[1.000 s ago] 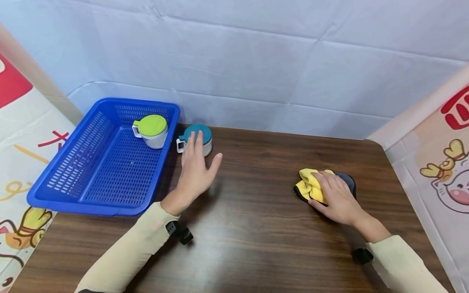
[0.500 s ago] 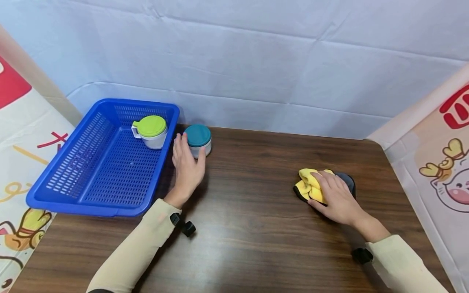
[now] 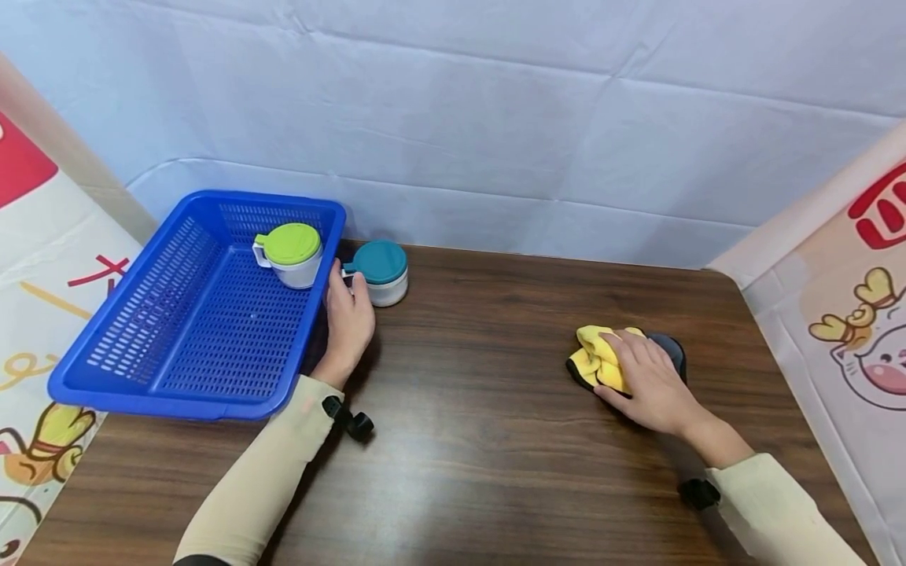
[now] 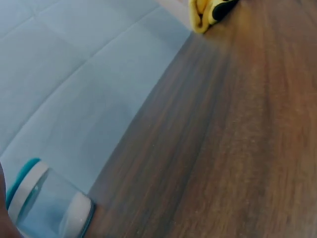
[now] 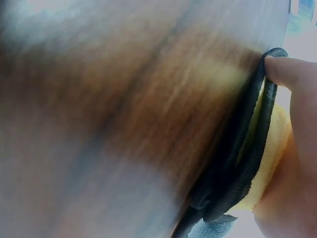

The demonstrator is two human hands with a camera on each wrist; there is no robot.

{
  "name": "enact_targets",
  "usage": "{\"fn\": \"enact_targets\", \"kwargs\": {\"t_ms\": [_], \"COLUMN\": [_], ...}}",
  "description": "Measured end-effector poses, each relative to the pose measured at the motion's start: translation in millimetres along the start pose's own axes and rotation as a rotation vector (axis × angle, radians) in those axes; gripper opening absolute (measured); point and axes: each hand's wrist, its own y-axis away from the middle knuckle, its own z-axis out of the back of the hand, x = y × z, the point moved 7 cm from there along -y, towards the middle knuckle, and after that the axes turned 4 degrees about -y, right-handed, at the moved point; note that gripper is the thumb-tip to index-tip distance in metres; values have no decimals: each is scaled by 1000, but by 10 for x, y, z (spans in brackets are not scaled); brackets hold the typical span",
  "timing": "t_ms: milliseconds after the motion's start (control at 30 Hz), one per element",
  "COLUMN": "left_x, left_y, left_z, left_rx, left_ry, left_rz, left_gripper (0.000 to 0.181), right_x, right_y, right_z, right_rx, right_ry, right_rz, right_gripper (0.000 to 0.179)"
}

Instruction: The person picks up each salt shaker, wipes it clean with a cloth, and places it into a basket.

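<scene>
Right of the blue basket (image 3: 166, 403).
Your left hand (image 3: 348, 324) is at the teal-lidded jar (image 3: 385, 275), fingers' pinch unclear; farther right, your right hand (image 3: 654, 389) extends fingers over the yellow cloth (image 3: 597, 355).

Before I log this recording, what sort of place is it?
Probably an indoor staged tabletop recording booth: a brown wood-grain table against a creased pale-blue sheet backdrop, with a pale cartoon-printed side panel at the right.
</scene>
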Motion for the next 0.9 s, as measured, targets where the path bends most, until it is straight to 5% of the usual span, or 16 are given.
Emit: {"fn": "enact_targets", "kwargs": {"t_ms": [233,500,900], "left_x": [100,179,300], "left_y": [-73,-103,-162], "left_z": [27,-28,-60], "left_rx": [-56,-51,4], "left_ry": [108,124,136], "left_rz": [39,73,155], "left_gripper": [49,38,46], "right_x": [4,-3,-15], "right_y": [-9,-4,-33], "right_z": [7,-5,7], "right_rx": [-3,7,-1], "right_ry": [-2,2,3], "right_rz": [4,-7,9], "right_gripper": [84,84,84]}}
